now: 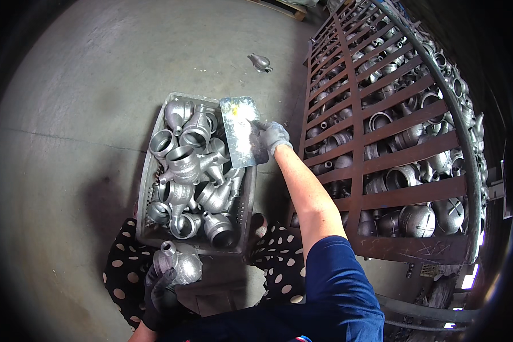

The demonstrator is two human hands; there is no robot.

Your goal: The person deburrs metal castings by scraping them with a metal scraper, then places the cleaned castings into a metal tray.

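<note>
My left hand (161, 293), in a dark glove, is closed around a grey metal casting (187, 267), bulbous with a short pipe neck. It is near my lap, just below the near end of a grey plastic crate (245, 225). Similar castings (182, 165) with round openings fill this crate. At the crate's far right corner my right hand (275, 137), in a light grey glove, grips the right side of a flat, shiny rectangular metal plate (239, 134). A dark part juts over the plate from the fingers; I cannot tell whether it is a handle.
To my right stands a large brown slatted metal bin (356, 114), heaped with castings (419, 219). A lone casting (260, 62) lies on the concrete floor (97, 74) beyond the crate. My knees in dotted cloth (279, 256) flank the crate's near end. A pallet edge (285, 8) shows at the top.
</note>
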